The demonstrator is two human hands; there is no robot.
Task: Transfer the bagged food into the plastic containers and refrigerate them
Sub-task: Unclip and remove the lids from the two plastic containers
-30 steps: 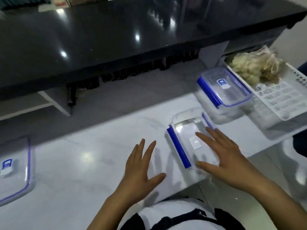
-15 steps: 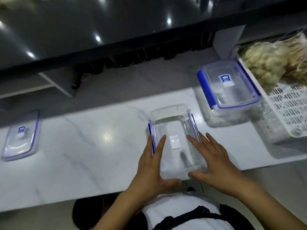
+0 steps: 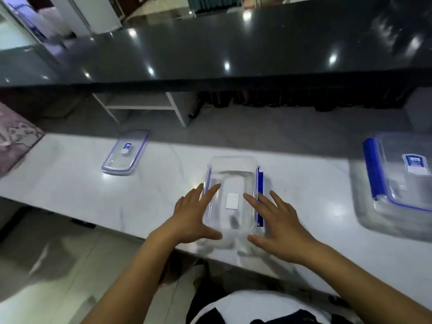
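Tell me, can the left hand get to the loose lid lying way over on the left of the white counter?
Probably yes. The left hand rests at the open container, and only bare white counter lies between it and the loose lid. Nothing blocks the way, though the arm would likely have to stretch.

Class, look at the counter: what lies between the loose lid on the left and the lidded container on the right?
In the head view, the open container with both hands on it.

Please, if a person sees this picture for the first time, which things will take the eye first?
First, the two hands: left hand and right hand lie flat along the sides of an open clear container on the white counter. Next, its loose lid lies far left, and a lidded container stands at right.
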